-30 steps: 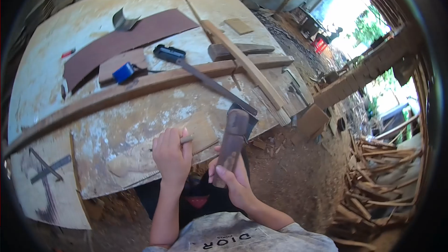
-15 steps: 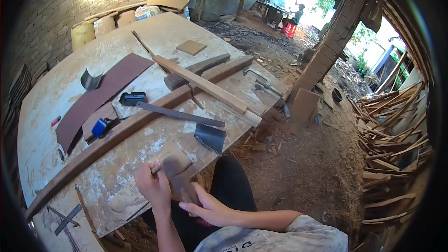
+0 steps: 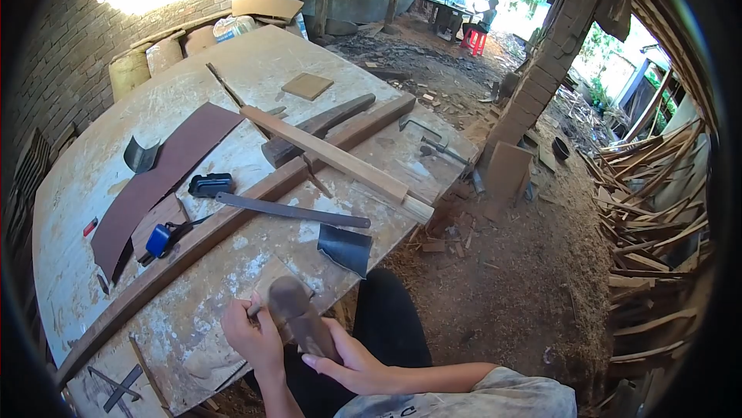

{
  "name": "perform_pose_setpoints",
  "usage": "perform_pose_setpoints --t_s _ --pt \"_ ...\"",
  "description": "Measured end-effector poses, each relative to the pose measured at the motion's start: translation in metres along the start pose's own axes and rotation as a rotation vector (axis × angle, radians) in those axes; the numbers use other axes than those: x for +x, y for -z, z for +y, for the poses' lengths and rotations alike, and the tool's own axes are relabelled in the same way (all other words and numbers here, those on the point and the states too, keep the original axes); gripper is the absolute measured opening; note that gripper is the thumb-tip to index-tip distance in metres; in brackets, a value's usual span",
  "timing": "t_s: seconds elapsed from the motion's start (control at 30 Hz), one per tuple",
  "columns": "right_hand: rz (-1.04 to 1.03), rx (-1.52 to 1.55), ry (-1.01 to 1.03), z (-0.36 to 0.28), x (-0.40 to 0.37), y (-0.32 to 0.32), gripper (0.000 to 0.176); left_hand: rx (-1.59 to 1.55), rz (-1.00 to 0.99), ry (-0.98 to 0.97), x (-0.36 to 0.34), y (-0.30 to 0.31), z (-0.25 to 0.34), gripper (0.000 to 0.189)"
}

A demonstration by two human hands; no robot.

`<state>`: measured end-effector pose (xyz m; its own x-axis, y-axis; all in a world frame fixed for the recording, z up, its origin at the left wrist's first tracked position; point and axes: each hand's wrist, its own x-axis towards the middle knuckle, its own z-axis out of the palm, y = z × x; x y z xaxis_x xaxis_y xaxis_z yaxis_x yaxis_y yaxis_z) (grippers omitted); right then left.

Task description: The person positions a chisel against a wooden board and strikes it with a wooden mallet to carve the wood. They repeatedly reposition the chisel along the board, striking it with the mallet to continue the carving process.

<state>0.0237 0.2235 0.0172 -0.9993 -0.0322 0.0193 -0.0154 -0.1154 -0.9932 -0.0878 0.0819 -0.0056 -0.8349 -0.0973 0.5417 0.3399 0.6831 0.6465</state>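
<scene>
My left hand is closed around a short wooden-handled tool, whose top end shows by the thumb; its lower part is hidden. In my right hand is a dark, round-ended wooden mallet, tilted up just to the right of the left hand. A pale flat piece of wood lies at the table's near edge behind the mallet, which partly covers it. Beyond it rest a curved dark sheet and a long metal saw blade.
A long wooden beam crosses the worktable. On it lie a wooden batten, sandpaper, a blue tape measure, a black case and a clamp. Wood offcuts pile up at right; a person sits far off.
The mallet in my right hand, blurred before, is now sharp and stands a little lower and upright. My left hand keeps its hold. The view has shifted slightly.
</scene>
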Motion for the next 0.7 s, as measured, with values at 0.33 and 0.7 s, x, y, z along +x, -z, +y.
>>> perform_pose_setpoints --t_s 0.33,0.7 --pt "-0.025 -0.041 -0.067 -0.023 0.003 0.013 0.066 0.035 -0.070 0.070 0.000 0.005 0.007 0.028" --pt "-0.131 0.112 -0.214 -0.029 0.008 0.013 0.062 0.028 -0.075 -0.016 0.003 0.007 0.008 0.023"
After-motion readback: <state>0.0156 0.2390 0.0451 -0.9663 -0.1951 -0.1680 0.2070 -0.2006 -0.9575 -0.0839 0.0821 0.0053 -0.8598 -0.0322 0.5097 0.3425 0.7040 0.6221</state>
